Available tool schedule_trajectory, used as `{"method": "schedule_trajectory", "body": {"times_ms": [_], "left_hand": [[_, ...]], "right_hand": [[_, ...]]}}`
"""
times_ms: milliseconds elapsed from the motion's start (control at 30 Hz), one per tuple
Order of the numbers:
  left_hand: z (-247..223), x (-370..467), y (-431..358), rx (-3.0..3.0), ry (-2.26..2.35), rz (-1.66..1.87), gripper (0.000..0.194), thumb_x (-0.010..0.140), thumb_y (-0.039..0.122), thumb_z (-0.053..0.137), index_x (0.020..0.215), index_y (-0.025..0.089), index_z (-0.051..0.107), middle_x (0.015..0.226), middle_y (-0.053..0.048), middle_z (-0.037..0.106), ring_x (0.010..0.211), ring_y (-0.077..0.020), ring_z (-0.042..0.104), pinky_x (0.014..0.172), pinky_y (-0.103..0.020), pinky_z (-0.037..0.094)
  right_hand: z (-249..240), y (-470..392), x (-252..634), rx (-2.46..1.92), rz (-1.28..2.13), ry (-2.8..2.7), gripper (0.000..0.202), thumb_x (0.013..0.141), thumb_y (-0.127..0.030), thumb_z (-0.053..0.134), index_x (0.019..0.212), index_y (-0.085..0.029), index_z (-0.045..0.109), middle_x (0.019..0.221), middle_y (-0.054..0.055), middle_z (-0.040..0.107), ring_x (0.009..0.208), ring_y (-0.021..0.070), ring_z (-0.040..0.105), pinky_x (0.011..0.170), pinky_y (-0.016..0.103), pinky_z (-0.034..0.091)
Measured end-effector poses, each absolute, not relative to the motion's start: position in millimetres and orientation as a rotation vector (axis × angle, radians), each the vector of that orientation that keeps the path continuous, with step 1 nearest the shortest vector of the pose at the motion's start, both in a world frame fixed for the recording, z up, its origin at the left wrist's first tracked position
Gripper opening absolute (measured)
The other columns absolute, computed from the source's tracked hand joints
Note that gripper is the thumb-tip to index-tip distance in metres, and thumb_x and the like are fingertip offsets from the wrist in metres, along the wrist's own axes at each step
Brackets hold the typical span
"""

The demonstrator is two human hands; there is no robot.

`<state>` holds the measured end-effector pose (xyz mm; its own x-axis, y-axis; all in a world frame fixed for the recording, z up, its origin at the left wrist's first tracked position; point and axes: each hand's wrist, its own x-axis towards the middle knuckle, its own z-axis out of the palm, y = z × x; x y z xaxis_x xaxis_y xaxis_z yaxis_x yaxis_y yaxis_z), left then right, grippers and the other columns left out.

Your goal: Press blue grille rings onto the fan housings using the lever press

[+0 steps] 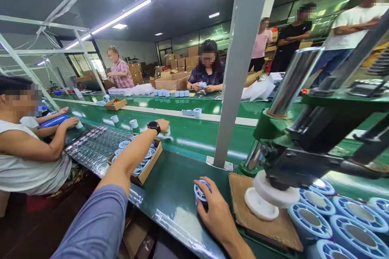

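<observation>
My left hand, with a watch on its wrist, reaches out over the green conveyor belt. Its fingers are closed on a pale blue cylindrical part, mostly hidden behind them. On the worktop, my right hand curls its thumb and fingers around a blue round housing with a slotted rim. Beneath my left forearm stands a cardboard box filled with blue slotted ring pieces. Two pale blue cylinders, a nearer one and a farther one, rest on the belt.
A green press with white round pads stands right of my right hand. Several blue housings crowd beside it. A grey post rises ahead. Co-workers sit left and across the belt; other people stand behind.
</observation>
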<state>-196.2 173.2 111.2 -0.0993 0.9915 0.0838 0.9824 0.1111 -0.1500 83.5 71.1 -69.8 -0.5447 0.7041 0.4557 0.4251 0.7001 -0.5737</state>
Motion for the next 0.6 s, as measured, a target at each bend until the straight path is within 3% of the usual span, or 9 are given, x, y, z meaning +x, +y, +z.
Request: {"method": "schedule_trajectory", "body": {"times_ms": [167,233,333,400,500,600], "left_hand": [[74.4,-115.3,133.9,-2.168,-2.207,0.377,0.048,0.083,0.057,0.067,0.097,0.012,0.072,0.097,-0.013,0.073,0.094,-0.0256,0.069,0.082,-0.038,0.055],[59.5,-88.0,110.3,-2.203,-2.188,0.387,0.054,0.084,0.063,0.061,0.088,0.011,0.075,0.092,-0.017,0.074,0.092,-0.0290,0.071,0.078,-0.035,0.053],[58.1,-83.0,85.8,-2.134,-2.207,0.203,0.058,0.091,0.062,0.048,0.092,0.011,0.075,0.091,-0.018,0.074,0.089,-0.0276,0.071,0.073,-0.032,0.051],[73.6,-108.6,77.4,-1.976,-2.259,-0.005,0.054,0.096,0.056,0.045,0.094,0.010,0.073,0.091,-0.017,0.074,0.089,-0.0252,0.070,0.075,-0.030,0.049],[108.2,-175.2,69.2,-1.733,-2.332,-0.165,0.045,0.102,0.034,0.037,0.095,0.004,0.070,0.093,-0.018,0.072,0.093,-0.0213,0.067,0.083,-0.031,0.046],[132.6,-239.8,60.9,-1.630,-2.401,-0.211,0.027,0.095,0.021,0.051,0.081,0.003,0.067,0.079,-0.013,0.070,0.086,-0.0180,0.064,0.085,-0.030,0.045]], "right_hand": [[-74.1,71.9,83.5,-0.872,0.498,-2.141,0.040,0.088,-0.027,0.044,0.122,-0.022,0.062,0.125,0.011,0.055,0.107,0.0216,0.063,0.093,0.038,0.056],[-75.3,70.6,85.1,-0.879,0.498,-2.127,0.039,0.087,-0.029,0.045,0.121,-0.022,0.062,0.123,0.010,0.055,0.107,0.0215,0.062,0.092,0.038,0.056],[-76.7,66.1,89.2,-0.898,0.513,-2.119,0.039,0.087,-0.032,0.046,0.121,-0.022,0.063,0.122,0.010,0.055,0.106,0.0213,0.062,0.090,0.037,0.056],[-76.9,62.5,91.9,-0.908,0.527,-2.115,0.039,0.088,-0.034,0.046,0.121,-0.022,0.063,0.122,0.010,0.055,0.105,0.0212,0.062,0.089,0.036,0.056],[-75.5,58.4,93.3,-0.897,0.552,-2.106,0.037,0.088,-0.034,0.047,0.121,-0.024,0.063,0.122,0.009,0.055,0.103,0.0211,0.062,0.087,0.036,0.056],[-72.1,57.3,90.7,-0.870,0.581,-2.102,0.035,0.088,-0.032,0.048,0.119,-0.025,0.064,0.121,0.009,0.055,0.101,0.0207,0.063,0.086,0.036,0.056]]}}
